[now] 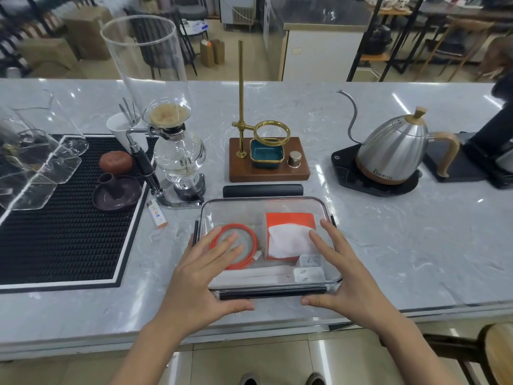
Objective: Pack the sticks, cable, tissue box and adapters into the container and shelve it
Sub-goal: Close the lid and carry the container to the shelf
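Note:
A clear rectangular container with a transparent lid and black clips sits near the counter's front edge. Through the lid I see a coiled orange cable, an orange tissue box with white tissue on top, two white adapters and white sticks along the near wall. My left hand lies flat on the lid's left side, thumb at the front clip. My right hand lies on the right side in the same way. The fingers of both hands are spread.
A siphon coffee maker and a lighter stand left of the container. A wooden pour-over stand is behind it, a steel kettle at right, a black mat at left. A stool is at lower right.

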Available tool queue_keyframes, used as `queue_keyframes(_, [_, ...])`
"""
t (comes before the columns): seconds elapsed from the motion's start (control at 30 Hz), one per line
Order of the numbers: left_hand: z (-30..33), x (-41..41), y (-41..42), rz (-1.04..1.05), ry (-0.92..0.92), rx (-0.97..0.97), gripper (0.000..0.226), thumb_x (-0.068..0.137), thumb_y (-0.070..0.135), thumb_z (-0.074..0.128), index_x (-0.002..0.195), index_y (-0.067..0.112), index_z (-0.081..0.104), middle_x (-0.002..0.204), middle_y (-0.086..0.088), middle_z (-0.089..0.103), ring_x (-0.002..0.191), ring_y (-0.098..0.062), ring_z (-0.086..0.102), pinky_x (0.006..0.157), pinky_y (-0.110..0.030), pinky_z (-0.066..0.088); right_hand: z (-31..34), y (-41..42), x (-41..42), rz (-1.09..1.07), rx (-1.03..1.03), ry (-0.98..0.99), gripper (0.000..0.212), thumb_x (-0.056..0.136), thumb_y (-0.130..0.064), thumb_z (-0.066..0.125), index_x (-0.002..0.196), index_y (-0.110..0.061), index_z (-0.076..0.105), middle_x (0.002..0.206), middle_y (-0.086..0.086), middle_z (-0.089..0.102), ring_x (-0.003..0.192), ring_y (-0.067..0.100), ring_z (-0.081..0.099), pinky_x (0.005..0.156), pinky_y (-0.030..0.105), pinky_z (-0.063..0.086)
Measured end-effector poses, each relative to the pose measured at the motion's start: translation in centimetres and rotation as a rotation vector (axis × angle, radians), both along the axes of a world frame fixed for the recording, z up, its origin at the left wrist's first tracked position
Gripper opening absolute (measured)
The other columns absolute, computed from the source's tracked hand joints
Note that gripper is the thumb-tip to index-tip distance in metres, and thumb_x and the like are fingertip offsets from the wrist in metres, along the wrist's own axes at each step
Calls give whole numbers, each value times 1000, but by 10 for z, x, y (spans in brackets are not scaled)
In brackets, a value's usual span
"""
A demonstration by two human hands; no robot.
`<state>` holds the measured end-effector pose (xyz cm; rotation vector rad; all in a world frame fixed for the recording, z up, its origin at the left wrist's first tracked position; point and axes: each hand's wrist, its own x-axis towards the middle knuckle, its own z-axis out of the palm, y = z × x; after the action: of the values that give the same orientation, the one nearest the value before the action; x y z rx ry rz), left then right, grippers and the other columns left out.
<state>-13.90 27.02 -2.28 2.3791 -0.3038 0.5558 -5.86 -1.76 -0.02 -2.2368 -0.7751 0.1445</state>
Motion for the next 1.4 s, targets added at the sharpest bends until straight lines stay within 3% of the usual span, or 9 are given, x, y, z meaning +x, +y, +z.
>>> queue_keyframes(0.07, [0,1,0,1,8,7,94,56,69,83,135,25,57,146,9,53,145,-22,37,112,-56,37,0,0,1,2,-5,2,110,60,-53,87,151,-41,26,163,-16,3,151,7,3,113,15,16])
queue_keyframes(0.2, [8,1,2,14,30,65,84,69,75,71,135,25,58,147,10,51,146,-18,34,119,-62,13,6,0,4,13,-44,3,110,60,-65,81,152,-38,26,163,-17,1,151,12,-10,118,39,11])
queue_keyframes(0.3, [13,0,2,19,69,96,65,86,69,55,132,24,62,148,11,50,146,-15,33,119,-62,13,10,-1,0,-18,-128,-56,93,74,-75,61,151,-38,26,164,-14,5,151,12,-11,121,50,6])
queue_keyframes(0.47, [24,12,-1,56,211,243,74,92,75,29,146,28,45,159,10,30,151,-9,18,123,-44,5,16,19,6,-9,-274,-191,79,91,-71,34,155,-27,19,165,-7,2,151,10,-9,123,45,0])
queue_keyframes(0.63, [38,34,-6,64,396,350,87,85,82,5,157,33,12,165,12,-4,151,-5,-10,124,-41,-4,17,46,28,-34,-463,-239,78,94,-66,11,157,-19,5,164,-3,-9,150,13,-14,123,42,2])
queue_keyframes(0.73, [41,50,-13,49,439,405,94,79,84,-6,157,33,1,165,13,-14,150,-6,-19,123,-45,-6,18,59,39,-32,-530,-222,81,92,-67,6,157,-18,1,163,-3,-14,150,13,-16,123,40,-3])
queue_keyframes(0.8, [42,62,-18,69,459,414,96,77,85,-9,157,32,-1,165,12,-14,150,-8,-19,122,-48,-7,20,66,45,-17,-541,-201,81,92,-67,9,156,-18,-1,163,-2,-15,149,14,-17,123,41,-3])
queue_keyframes(0.97, [38,85,-26,119,479,461,90,84,80,-2,158,29,2,166,7,-8,151,-12,-17,121,-51,-11,23,76,62,0,-575,-210,98,81,-77,-6,156,-15,2,165,3,-5,151,17,-10,123,40,-4])
queue_keyframes(1.4, [34,99,-30,212,415,461,76,93,70,11,154,26,23,157,3,31,148,-17,19,123,-51,-1,18,84,73,-55,-555,-274,85,86,-64,9,153,-14,21,157,3,30,145,20,22,123,39,5])
